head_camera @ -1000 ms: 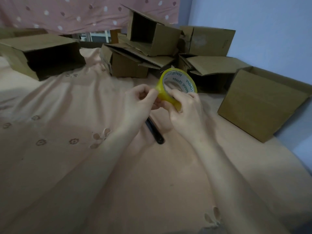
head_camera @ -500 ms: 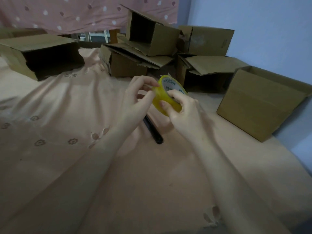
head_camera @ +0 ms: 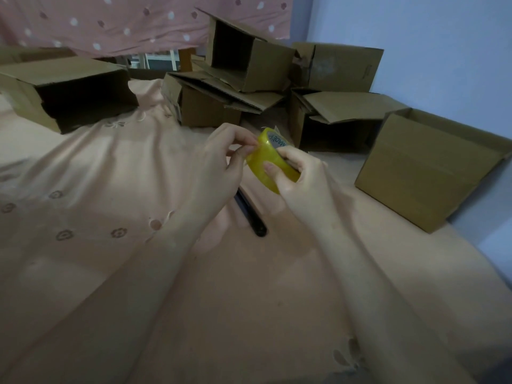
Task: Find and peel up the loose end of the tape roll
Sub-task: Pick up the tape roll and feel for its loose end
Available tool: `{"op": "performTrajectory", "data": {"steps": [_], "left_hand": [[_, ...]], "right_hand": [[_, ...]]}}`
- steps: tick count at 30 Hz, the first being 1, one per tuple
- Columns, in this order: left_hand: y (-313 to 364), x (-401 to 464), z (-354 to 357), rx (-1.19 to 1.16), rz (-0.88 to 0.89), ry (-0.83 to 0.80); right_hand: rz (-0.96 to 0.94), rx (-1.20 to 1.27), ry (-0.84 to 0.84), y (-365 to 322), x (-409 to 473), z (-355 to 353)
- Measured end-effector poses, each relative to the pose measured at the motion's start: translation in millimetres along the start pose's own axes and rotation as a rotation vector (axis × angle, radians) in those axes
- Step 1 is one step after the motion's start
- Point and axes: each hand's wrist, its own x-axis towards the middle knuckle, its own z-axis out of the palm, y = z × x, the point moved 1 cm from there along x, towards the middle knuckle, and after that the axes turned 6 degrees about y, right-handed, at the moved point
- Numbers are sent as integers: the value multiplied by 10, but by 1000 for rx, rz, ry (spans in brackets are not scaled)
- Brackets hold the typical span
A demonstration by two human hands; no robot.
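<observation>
In the head view, the yellow tape roll (head_camera: 267, 159) is held in the air above a peach bedsheet (head_camera: 97, 167), roughly in the middle of the scene, with its outer band turned toward the camera and a sliver of printed core showing at the top. The right hand (head_camera: 299, 184) grips the roll, thumb pressed on the outer band and fingers curled round the far side. The left hand (head_camera: 221, 162) has its fingers bent, with the thumb and fingertips pinched at the roll's upper left edge; whether a loose end is lifted cannot be told. A black pen (head_camera: 250, 214) lies on the sheet beneath the hands. Open cardboard boxes (head_camera: 249, 67) are piled behind, one box (head_camera: 424, 173) stands to the right, another box (head_camera: 63, 90) lies at far left
</observation>
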Motion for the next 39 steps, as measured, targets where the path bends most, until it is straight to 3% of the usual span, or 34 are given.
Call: {"op": "performTrajectory", "data": {"steps": [13, 21, 31, 35, 39], "left_hand": [[50, 30, 6, 150, 141, 66], [82, 28, 36, 159, 178, 10], [-9, -44, 48, 121, -58, -111], [-104, -54, 114, -88, -234, -118], [-226, -51, 156, -83, -286, -110]], "right_hand": [[-44, -107, 53, 20, 33, 10], [-51, -270, 81, 55, 48, -24], [11, -404, 40, 161, 66, -29], [24, -399, 22, 180, 65, -4], [56, -382, -22, 190, 53, 6]]}}
